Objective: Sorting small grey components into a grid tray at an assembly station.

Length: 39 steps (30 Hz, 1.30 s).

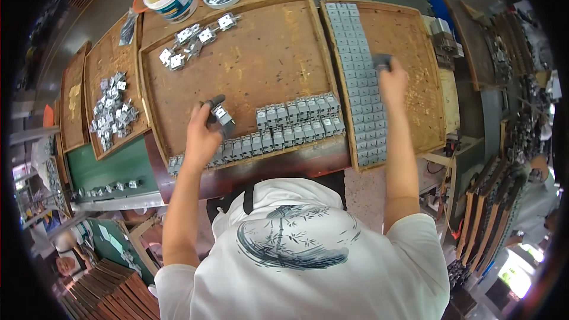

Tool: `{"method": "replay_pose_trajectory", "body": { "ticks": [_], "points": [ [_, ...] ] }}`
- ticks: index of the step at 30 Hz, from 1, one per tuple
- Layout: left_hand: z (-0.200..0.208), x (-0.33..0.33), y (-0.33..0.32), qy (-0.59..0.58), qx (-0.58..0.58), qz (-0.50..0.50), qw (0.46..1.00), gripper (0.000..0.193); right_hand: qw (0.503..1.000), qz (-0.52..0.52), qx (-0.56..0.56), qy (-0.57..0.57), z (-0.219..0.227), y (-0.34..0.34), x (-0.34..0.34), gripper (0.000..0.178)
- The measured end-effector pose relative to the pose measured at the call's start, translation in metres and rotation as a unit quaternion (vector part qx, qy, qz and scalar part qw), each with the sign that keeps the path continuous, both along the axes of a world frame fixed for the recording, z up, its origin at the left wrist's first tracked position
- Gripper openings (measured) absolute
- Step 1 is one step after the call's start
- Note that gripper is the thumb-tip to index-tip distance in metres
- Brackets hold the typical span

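White T-shirt (296, 284), one, with ink-style print. Left hand (203, 135): fingers closed on one metal-topped block (223, 114), above the middle wooden tray (249, 71); two rows of similar grey blocks (278, 138) line its near side. Right hand (392, 83): blurred, contents and closure indeterminable, beside columns of grey rectangular pieces (364, 92) in the right-hand tray (418, 92). Farther: about seven loose metal parts (207, 35), one bucket (172, 0), one bowl (224, 3).

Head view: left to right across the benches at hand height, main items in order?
Loose parts heap → left hand → grey block grid → right hand
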<state>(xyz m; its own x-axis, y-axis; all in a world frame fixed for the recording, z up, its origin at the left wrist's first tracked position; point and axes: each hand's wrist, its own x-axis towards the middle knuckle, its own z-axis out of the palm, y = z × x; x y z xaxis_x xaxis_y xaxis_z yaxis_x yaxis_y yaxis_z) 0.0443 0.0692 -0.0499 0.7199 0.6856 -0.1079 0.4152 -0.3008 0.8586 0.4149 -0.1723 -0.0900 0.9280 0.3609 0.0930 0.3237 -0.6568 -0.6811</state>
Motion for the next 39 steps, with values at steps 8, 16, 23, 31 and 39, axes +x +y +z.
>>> {"method": "replay_pose_trajectory", "body": {
  "ticks": [8,16,23,31,39],
  "points": [
    [-0.032,0.021,0.019,0.066,-0.147,-0.113,0.980,0.037,0.991,0.061,-0.036,0.111,-0.049,-0.022,0.082,0.029],
    [-0.035,0.021,0.001,0.053,-0.056,-0.176,0.981,0.060,0.969,0.070,-0.001,0.238,-0.077,-0.038,0.130,0.033],
    [-0.004,-0.138,0.029,0.152,0.285,0.289,0.901,0.034,0.986,-0.025,0.129,0.103,-0.049,-0.052,0.106,0.041],
    [-0.034,-0.269,0.064,0.412,0.140,0.396,0.808,0.024,0.911,0.010,0.357,0.207,0.014,0.017,-0.031,0.032],
    [-0.038,-0.283,0.075,0.336,0.082,0.486,0.803,0.032,0.897,0.170,0.297,0.280,0.029,0.058,-0.103,0.021]
  ]
}}
